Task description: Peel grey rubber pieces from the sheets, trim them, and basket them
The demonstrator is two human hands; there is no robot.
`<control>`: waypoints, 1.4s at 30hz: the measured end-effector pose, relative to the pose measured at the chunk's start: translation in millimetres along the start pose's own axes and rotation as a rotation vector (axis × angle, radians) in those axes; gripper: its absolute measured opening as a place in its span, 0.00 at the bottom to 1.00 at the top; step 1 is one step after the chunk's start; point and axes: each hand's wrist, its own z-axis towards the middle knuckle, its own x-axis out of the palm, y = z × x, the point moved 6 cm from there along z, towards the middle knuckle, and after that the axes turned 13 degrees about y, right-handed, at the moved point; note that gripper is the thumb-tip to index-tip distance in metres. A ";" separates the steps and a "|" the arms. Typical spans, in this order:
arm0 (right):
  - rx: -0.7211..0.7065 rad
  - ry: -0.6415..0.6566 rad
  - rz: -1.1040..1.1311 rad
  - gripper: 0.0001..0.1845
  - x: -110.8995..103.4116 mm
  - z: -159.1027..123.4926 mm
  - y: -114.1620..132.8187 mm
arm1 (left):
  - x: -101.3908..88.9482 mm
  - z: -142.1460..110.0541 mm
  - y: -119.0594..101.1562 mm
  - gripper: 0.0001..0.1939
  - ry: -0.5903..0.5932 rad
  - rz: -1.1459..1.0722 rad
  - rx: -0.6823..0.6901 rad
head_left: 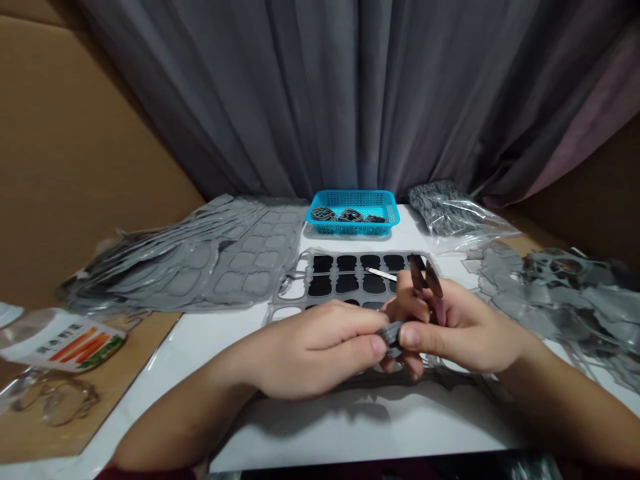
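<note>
My left hand (pixel 320 350) is closed, thumb and fingers pinching a small bundle of grey pieces (pixel 392 338) in front of me. My right hand (pixel 465 327) grips the other side of that bundle between thumb and fingers. Tucked in the same hand is a pair of small scissors (pixel 427 283), dark blades pointing up and slightly apart; the handles are mostly hidden. Beneath both hands lies a grey moulded sheet (pixel 300 267) with rows of shaped cells, several of them black. A thin white stick (pixel 381 274), like a pen, rests on it.
A blue basket (pixel 353 227) with several grey looped pieces stands at the back. To its right lies a clear bag (pixel 450 213) of grey pieces. Grey sheets (pixel 200 260) are piled left, grey scraps (pixel 555 300) right. A labelled bottle (pixel 65 340) and glasses (pixel 57 400) lie near left.
</note>
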 end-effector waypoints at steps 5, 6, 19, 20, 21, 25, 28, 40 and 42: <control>-0.133 -0.378 -0.715 0.13 -22.5 -14.8 34.3 | -5.3 2.6 16.4 0.14 -0.185 -0.326 0.084; -0.159 -0.438 -0.840 0.15 -23.9 -19.1 41.2 | -4.7 4.1 20.2 0.14 -0.207 -0.398 0.103; -0.063 -0.565 -1.488 0.26 -1.0 -22.8 55.3 | 1.8 13.0 26.7 0.14 -0.186 -0.538 0.175; -0.069 -0.574 -1.506 0.25 -0.7 -22.6 55.8 | 2.1 12.9 26.7 0.14 -0.181 -0.542 0.180; -0.074 -0.581 -1.519 0.25 -0.4 -22.4 56.1 | 2.4 12.7 26.7 0.15 -0.176 -0.543 0.183; -0.079 -0.592 -1.538 0.24 0.1 -21.6 55.6 | 3.8 11.9 26.9 0.15 -0.163 -0.516 0.170; -0.086 -0.587 -1.547 0.24 1.1 -21.0 55.0 | 4.0 11.5 27.1 0.16 -0.165 -0.501 0.158; -0.078 -0.633 -1.671 0.26 5.0 -20.2 56.1 | 4.6 11.9 30.6 0.17 -0.222 -0.490 0.115; -0.081 -0.637 -1.657 0.25 4.3 -20.2 54.4 | 4.5 12.2 31.2 0.18 -0.259 -0.498 0.112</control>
